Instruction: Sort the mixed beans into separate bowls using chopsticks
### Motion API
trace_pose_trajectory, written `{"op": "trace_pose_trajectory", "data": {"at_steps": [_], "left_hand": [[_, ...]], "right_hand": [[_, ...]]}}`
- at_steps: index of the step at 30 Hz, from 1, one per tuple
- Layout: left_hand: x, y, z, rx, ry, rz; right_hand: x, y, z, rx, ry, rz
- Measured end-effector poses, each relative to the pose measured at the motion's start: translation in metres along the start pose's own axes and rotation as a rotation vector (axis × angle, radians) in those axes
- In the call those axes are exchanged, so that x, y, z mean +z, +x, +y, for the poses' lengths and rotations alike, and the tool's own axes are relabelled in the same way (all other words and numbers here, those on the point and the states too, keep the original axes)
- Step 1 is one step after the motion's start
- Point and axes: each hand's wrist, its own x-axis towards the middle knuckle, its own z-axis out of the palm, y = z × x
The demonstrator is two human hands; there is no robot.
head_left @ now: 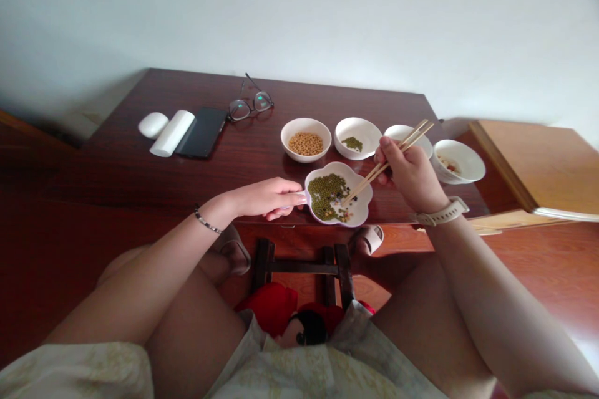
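Note:
My left hand (276, 198) is closed on the handle of a white flower-shaped bowl (366, 207) at the table's near edge. Inside the bowl lie green mung beans (322, 193) mixed with a few darker and paler pieces. My right hand (408, 169) grips a pair of wooden chopsticks (374, 173), whose tips reach down among the beans. Behind the flower-shaped bowl stand a white bowl of yellow soybeans (306, 144) and another with a small heap of mung beans (352, 144). A third white bowl (397, 132) is partly hidden by my right hand.
Farther right, a white bowl (472, 165) holds some pale and reddish pieces. Eyeglasses (253, 106), a dark tablet-like slab (204, 132), a white cylindrical case (172, 133) and a rounded white object (153, 125) lie on the left. A wooden cabinet (538, 162) stands at right.

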Motion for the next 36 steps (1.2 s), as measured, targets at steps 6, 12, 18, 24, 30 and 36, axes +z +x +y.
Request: {"op": "trace_pose_trajectory", "data": {"at_steps": [6, 12, 18, 24, 30, 36], "left_hand": [[0.0, 0.0, 0.0, 0.008, 0.004, -0.003], [0.0, 0.0, -0.003, 0.016, 0.004, 0.001], [0.0, 0.0, -0.002, 0.012, 0.004, -0.003], [0.001, -0.001, -0.003, 0.009, -0.002, 0.008], [0.001, -0.001, -0.002, 0.015, -0.007, 0.006], [0.002, -0.003, 0.006, 0.0, -0.007, 0.015]], "right_hand": [[0.001, 0.0, 0.0, 0.022, 0.028, -0.012], [0.013, -0.002, 0.006, 0.054, 0.122, -0.096], [0.027, -0.004, 0.003, 0.059, 0.141, -0.11], [0.023, -0.002, 0.001, 0.059, 0.194, -0.121], [0.022, -0.003, -0.002, 0.066, 0.204, -0.163], [0.032, -0.005, 0.001, 0.048, 0.187, -0.195]]}}
